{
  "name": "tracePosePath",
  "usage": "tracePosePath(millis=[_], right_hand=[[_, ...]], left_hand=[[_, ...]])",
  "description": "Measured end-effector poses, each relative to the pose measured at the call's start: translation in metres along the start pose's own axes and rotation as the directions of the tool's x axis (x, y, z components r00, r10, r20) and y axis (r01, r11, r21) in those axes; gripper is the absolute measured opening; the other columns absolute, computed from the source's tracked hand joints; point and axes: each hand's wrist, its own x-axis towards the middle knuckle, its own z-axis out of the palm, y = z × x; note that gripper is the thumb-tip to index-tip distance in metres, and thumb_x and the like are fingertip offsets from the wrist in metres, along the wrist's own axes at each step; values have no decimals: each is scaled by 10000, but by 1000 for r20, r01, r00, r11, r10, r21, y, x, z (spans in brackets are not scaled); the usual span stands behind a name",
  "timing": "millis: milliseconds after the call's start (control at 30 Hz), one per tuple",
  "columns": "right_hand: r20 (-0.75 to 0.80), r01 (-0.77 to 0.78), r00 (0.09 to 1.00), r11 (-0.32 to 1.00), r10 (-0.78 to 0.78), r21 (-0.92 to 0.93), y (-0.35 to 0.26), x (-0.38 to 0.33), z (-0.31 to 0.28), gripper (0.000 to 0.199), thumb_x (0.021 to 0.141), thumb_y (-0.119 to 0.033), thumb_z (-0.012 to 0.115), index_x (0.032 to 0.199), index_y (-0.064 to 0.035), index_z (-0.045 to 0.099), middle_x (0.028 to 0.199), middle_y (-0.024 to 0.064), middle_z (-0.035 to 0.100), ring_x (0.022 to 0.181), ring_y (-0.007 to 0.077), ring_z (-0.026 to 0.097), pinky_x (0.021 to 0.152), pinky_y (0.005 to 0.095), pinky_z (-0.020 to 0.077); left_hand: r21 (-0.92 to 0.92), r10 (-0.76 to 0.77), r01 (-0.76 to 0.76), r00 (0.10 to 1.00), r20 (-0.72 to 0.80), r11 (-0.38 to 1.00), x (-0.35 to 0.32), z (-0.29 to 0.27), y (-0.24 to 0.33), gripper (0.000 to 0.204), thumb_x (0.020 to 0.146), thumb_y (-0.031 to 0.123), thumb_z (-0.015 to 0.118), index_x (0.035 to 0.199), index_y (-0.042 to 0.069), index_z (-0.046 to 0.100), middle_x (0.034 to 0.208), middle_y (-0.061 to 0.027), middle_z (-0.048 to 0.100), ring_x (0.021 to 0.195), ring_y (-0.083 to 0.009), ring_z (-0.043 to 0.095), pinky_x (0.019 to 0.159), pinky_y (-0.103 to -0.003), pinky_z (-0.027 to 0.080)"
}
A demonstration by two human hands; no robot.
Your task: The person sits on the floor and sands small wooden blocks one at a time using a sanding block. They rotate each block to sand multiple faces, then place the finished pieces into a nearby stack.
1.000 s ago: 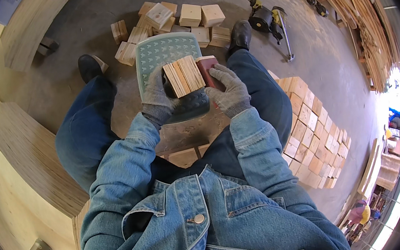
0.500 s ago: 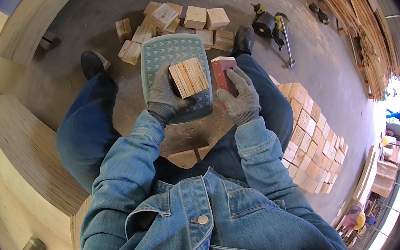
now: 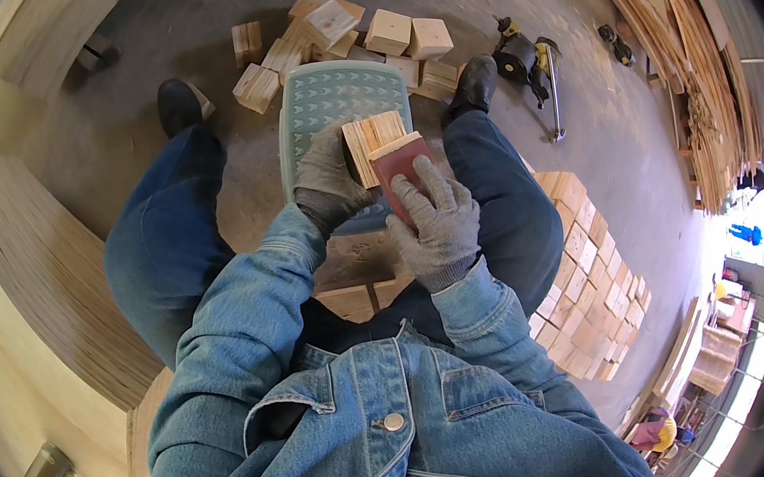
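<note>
My left hand (image 3: 329, 180), in a grey glove, grips a small laminated wood block (image 3: 374, 142) held above a pale green plastic stool (image 3: 326, 110). My right hand (image 3: 437, 217), also gloved, holds a reddish sanding block (image 3: 400, 164) pressed flat against the wood block's near face. Both denim sleeves come up from the lower edge, and my knees flank the stool.
Several loose wood blocks (image 3: 333, 30) lie on the concrete floor beyond the stool. Neatly stacked blocks (image 3: 585, 261) sit to my right. A yellow and black power tool (image 3: 527, 59) lies at the far right. Plywood sheets (image 3: 41, 261) lean at left, and timber strips (image 3: 673, 41) at right.
The sanding block has slid from beside the wood block onto its near face. Both hands shifted slightly left and down over the stool.
</note>
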Motion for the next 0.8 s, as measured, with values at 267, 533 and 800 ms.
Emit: tracePosePath(millis=[267,533,800], right_hand=[[113,-100,987,991,110,-94,0,89,12,551,890,-324,772,1430,-253,693,1609,92,528,1266,453,597,1066,587,489],[150,-105,982,993,113,-61,-7,90,12,589,891,-347,782,1463,-259,670,1629,94,514,1327,453,571,1099,588,467],[87,-64,994,998,66,-26,-3,-18,-7,608,833,-308,836,1422,-230,703,1608,104,525,1299,442,579,1070,592,470]], left_hand=[[147,-30,19,997,69,989,3,-7,6,857,790,337,925,1475,67,486,1416,-144,594,1342,-305,566,1195,-433,438],[339,40,-55,998,51,939,3,-19,1,822,824,302,901,1494,63,488,1444,-122,588,1298,-323,592,1194,-440,424],[325,136,-122,991,-20,938,4,-9,47,585,729,269,918,1214,73,656,1113,-112,734,1058,-257,719,996,-377,576]])
